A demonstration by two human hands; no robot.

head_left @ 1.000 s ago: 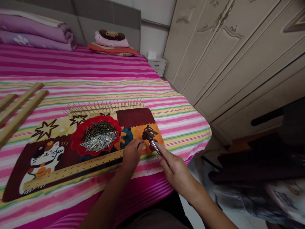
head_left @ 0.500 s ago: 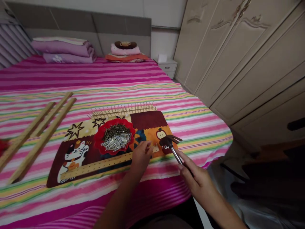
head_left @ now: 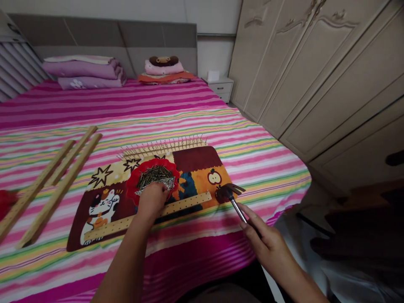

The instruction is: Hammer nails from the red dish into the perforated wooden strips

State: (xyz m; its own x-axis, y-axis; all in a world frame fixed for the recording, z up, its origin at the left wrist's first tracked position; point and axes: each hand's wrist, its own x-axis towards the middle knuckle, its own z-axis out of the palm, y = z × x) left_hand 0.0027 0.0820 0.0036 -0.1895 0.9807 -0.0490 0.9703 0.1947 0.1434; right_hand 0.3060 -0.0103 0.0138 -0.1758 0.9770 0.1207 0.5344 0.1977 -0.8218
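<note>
My left hand [head_left: 153, 198] reaches into a red scalloped bowl [head_left: 131, 185] holding dark and silver nails [head_left: 154, 174]. Its fingers are bent together over the silver nails, and what lies between them is hidden. In my right hand [head_left: 263, 235] is a claw hammer [head_left: 235, 202], gripped by its handle, the head over the right side of a patterned mat [head_left: 197, 158]. A wooden strip with rows of holes [head_left: 189, 201] lies along the mat's near side, below the bowl. Behind the mat, another wooden strip [head_left: 164, 147] bristles with upright nails.
Several bare wooden strips [head_left: 63, 189] lie on the left of the striped bed [head_left: 252, 147]. A red object [head_left: 6, 202] shows at the left edge. Folded bedding [head_left: 83, 69] is stacked by the headboard. A wardrobe [head_left: 299, 75] stands on the right.
My left hand has moved left from the right end of the holed strip into the bowl of nails. The hammer stays in my right hand in nearly the same place.
</note>
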